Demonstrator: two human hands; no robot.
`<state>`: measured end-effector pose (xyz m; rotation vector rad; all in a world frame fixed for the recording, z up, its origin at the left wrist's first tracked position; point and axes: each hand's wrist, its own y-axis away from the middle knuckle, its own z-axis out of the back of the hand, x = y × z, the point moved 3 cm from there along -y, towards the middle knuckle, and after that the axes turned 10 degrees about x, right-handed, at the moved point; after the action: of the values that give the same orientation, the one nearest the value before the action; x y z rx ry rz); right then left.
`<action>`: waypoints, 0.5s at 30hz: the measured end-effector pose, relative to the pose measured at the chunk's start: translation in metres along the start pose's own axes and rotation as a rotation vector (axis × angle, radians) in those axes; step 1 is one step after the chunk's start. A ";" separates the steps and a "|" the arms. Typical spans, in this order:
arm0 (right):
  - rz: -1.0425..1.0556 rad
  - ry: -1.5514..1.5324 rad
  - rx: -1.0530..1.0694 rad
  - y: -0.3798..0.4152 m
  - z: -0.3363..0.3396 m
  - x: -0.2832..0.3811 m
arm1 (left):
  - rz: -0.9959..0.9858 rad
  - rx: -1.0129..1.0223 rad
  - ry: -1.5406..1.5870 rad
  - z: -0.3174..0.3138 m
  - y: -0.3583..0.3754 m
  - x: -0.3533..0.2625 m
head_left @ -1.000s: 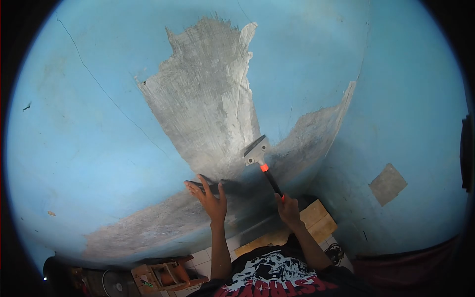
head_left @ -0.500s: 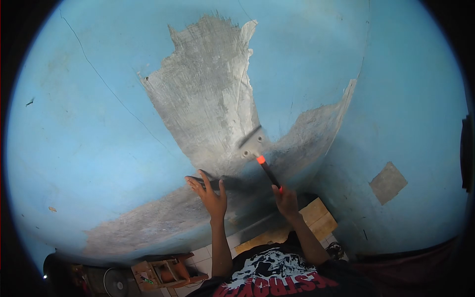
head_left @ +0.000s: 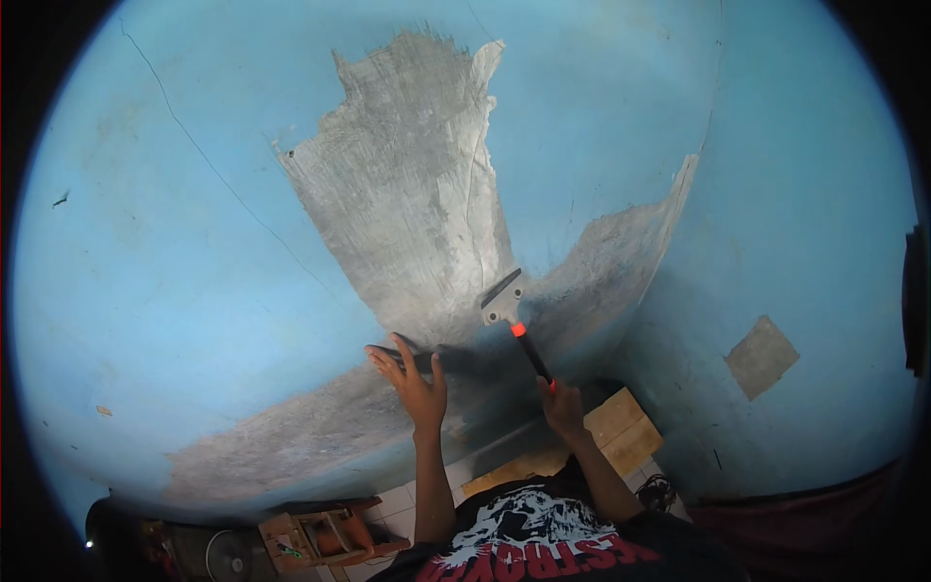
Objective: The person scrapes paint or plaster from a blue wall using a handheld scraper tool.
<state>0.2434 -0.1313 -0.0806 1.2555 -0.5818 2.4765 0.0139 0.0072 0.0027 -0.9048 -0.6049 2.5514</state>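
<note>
My right hand (head_left: 562, 407) is wrapped round the black handle of a scraper (head_left: 502, 303), which has an orange collar and a wide flat head. Its blade lies at the right edge of a bare grey patch (head_left: 388, 175) on the blue wall (head_left: 223, 262), where the paint is gone. Left of the scraper, my left hand (head_left: 415, 388) rests with spread fingers at the wall, near the bottom of the patch. Pale ragged paint edges run down the patch's right side.
A second bare strip (head_left: 291, 436) crosses the lower wall. On the right wall is a grey square patch (head_left: 761, 357). Below stand a wooden stool (head_left: 325, 538), a fan (head_left: 228, 556) and a tan board (head_left: 621, 432) on the tiled floor. A thin crack (head_left: 184, 131) runs down the left.
The scraper and my right hand have moved down and slightly right along the wall. My left hand has stayed in nearly the same place.
</note>
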 end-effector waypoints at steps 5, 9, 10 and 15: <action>-0.044 -0.049 0.029 -0.006 0.015 0.015 | -0.002 -0.002 0.007 -0.003 -0.002 -0.001; -0.034 0.029 0.033 0.003 0.011 -0.007 | -0.004 -0.010 -0.004 -0.001 0.001 -0.002; -0.017 0.033 0.020 0.000 0.011 -0.003 | -0.010 -0.017 0.003 -0.001 -0.001 -0.002; -0.063 0.007 0.070 -0.013 0.019 0.007 | 0.011 0.007 -0.011 -0.008 0.000 0.000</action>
<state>0.2587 -0.1287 -0.0620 1.2701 -0.4509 2.4675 0.0190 0.0088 -0.0029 -0.8939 -0.5955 2.5681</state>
